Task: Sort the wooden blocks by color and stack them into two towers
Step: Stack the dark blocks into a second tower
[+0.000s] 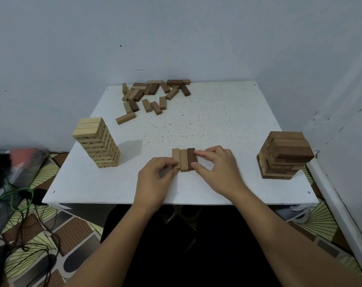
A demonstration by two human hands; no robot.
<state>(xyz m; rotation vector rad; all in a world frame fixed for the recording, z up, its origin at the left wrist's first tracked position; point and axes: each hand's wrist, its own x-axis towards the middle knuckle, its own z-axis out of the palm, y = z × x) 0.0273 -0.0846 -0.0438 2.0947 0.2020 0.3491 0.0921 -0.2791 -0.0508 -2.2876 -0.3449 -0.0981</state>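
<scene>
Three wooden blocks lie side by side near the front middle of the white table (217, 121): two light blocks (183, 160) and one dark block (191, 157) on the right. My left hand (155, 179) pinches the left light block at its near end. My right hand (215, 168) pinches the dark block between thumb and forefinger. A tall tower of light blocks (98, 142) stands at the table's left edge. A shorter, wider tower of dark blocks (284, 155) stands at the right edge. A loose pile of mixed blocks (151, 94) lies at the back.
The table stands in a corner, with walls behind and to the right. Cables and a dark bag (14, 183) lie on the patterned floor at the left. A white board (341, 214) leans along the right wall.
</scene>
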